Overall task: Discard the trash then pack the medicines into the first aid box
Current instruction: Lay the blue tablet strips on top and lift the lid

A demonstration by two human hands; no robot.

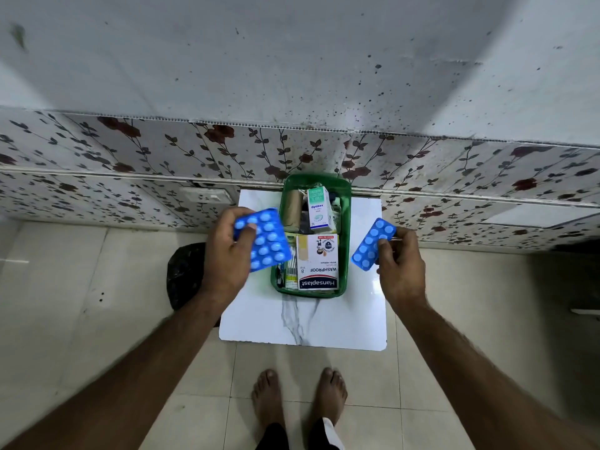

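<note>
A green first aid box (344, 241) stands open on a small white table (324, 323). Inside lie a Hansaplast carton (318, 264), an Optibex carton (319, 209) and a beige bandage roll (293, 209). My left hand (227, 258) holds a large blue blister pack of tablets (268, 240) just left of the box, over its left rim. My right hand (401, 264) holds a smaller blue blister strip (373, 243) to the right of the box, above the table.
A black trash bag (185, 274) sits on the tiled floor left of the table, partly behind my left arm. A floral-tiled wall (130, 164) rises directly behind the table. My bare feet (298, 394) stand in front of it.
</note>
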